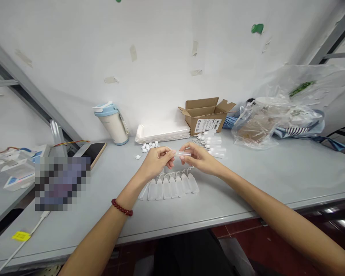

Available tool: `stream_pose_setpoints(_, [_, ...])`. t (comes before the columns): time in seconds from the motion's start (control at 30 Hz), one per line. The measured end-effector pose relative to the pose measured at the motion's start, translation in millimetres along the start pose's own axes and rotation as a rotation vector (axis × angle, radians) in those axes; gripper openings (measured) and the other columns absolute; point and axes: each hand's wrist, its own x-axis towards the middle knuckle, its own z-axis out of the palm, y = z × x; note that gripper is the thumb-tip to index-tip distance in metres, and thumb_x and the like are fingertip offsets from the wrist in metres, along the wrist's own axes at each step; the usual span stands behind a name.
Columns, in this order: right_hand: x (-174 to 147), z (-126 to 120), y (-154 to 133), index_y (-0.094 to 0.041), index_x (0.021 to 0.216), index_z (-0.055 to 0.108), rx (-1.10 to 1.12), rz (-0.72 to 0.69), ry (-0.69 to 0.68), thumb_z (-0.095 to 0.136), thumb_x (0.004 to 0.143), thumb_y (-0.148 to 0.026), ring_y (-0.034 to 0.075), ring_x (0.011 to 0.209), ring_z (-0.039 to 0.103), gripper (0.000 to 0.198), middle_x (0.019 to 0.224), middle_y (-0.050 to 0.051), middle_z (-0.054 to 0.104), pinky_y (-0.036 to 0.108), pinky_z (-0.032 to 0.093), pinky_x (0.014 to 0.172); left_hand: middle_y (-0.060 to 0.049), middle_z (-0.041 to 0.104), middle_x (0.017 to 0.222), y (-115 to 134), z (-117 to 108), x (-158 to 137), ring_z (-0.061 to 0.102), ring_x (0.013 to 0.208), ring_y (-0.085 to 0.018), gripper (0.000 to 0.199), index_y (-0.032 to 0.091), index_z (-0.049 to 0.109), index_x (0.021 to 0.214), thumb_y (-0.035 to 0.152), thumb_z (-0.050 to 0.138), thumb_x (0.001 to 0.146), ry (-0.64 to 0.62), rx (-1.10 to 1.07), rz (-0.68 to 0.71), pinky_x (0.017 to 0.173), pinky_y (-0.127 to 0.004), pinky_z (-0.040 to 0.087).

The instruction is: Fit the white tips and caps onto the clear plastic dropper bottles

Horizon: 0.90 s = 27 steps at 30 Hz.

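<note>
A small translucent plastic bottle (185,153) lies sideways between my hands, above the grey table. The fingers of my left hand (158,159) are pinched at its left end, where they hide the neck. My right hand (199,158) is closed around the body of the same bottle. Below my hands, a row of similar bottles (166,188) lies on the table, with thin white loops at their tops. Just behind my left hand is a small heap of white caps (150,146). More bottles with white tops (214,142) lie behind my right hand.
An open cardboard box (205,122) and a stack of white trays (163,131) stand by the wall. A tumbler (112,124) is at the left, near a phone (96,151) and a blurred patch. Plastic bags (257,126) fill the back right.
</note>
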Motion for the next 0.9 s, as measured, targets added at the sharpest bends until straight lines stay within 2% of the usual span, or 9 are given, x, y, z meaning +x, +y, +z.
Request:
stream_pose_setpoints(0.2, [-1, 1, -4, -0.02, 0.087, 0.045, 0.093, 0.082, -0.031, 0.049, 0.086, -0.051, 0.008, 0.047, 0.044, 0.031, 0.059, -0.003, 0.058, 0.023, 0.034, 0.048, 0.0, 0.059, 0.056, 0, 0, -1, 0.058, 0.052, -0.013, 0.033, 0.014, 0.061, 0.068, 0.046, 0.069, 0.07, -0.025, -0.027, 0.012, 0.055, -0.028, 0.052])
stream_pose_setpoints(0.33, [0, -2, -6, -0.02, 0.084, 0.044, 0.243, 0.149, -0.075, 0.051, 0.084, -0.054, 0.007, 0.041, 0.04, 0.034, 0.051, -0.005, 0.055, 0.021, 0.029, 0.043, -0.004, 0.065, 0.074, 0, 1, -1, 0.064, 0.068, -0.016, 0.027, 0.013, 0.065, 0.078, 0.039, 0.069, 0.072, -0.024, -0.034, 0.068, 0.063, -0.029, 0.055])
stream_pose_setpoints(0.47, [1, -4, -5, -0.021, 0.085, 0.044, 0.344, 0.207, -0.067, 0.053, 0.083, -0.053, 0.006, 0.038, 0.035, 0.033, 0.049, -0.006, 0.052, 0.02, 0.023, 0.039, -0.006, 0.066, 0.087, 0, 1, -1, 0.065, 0.077, -0.017, 0.025, 0.014, 0.067, 0.083, 0.036, 0.07, 0.073, -0.04, -0.049, 0.1, 0.067, -0.028, 0.055])
stream_pose_setpoints(0.53, [2, -5, -5, -0.021, 0.086, 0.043, 0.365, 0.21, -0.072, 0.052, 0.084, -0.052, 0.005, 0.036, 0.031, 0.033, 0.046, -0.007, 0.049, 0.02, 0.021, 0.039, -0.006, 0.065, 0.084, 0, 1, -2, 0.065, 0.077, -0.017, 0.026, 0.013, 0.066, 0.082, 0.039, 0.067, 0.075, -0.036, -0.054, 0.07, 0.065, -0.028, 0.056])
stream_pose_setpoints(0.63, [2, -4, -4, -0.022, 0.088, 0.041, 0.346, 0.166, -0.078, 0.049, 0.086, -0.052, 0.006, 0.038, 0.031, 0.032, 0.047, -0.008, 0.047, 0.019, 0.023, 0.04, -0.005, 0.062, 0.07, 0, 2, -3, 0.064, 0.06, -0.016, 0.037, 0.012, 0.063, 0.075, 0.047, 0.058, 0.081, -0.048, -0.061, -0.049, 0.051, -0.027, 0.053])
stream_pose_setpoints(0.73, [1, -1, -1, -0.021, 0.092, 0.043, 0.139, 0.061, -0.044, 0.044, 0.089, -0.052, 0.008, 0.043, 0.037, 0.031, 0.051, -0.007, 0.047, 0.021, 0.029, 0.045, -0.002, 0.058, 0.06, 1, 3, -4, 0.057, 0.044, -0.013, 0.037, 0.011, 0.059, 0.071, 0.046, 0.054, 0.084, -0.068, -0.074, -0.11, 0.042, -0.025, 0.047])
stream_pose_setpoints(0.9, [2, 2, 7, -0.017, 0.095, 0.052, -0.546, -0.374, 0.24, 0.047, 0.089, -0.041, 0.014, 0.063, 0.05, 0.025, 0.077, 0.006, 0.059, 0.027, 0.038, 0.059, 0.001, 0.052, 0.052, -1, 3, -2, 0.051, 0.04, -0.009, 0.033, 0.011, 0.058, 0.065, 0.038, 0.054, 0.084, 0.039, -0.097, -0.121, 0.039, -0.021, 0.04])
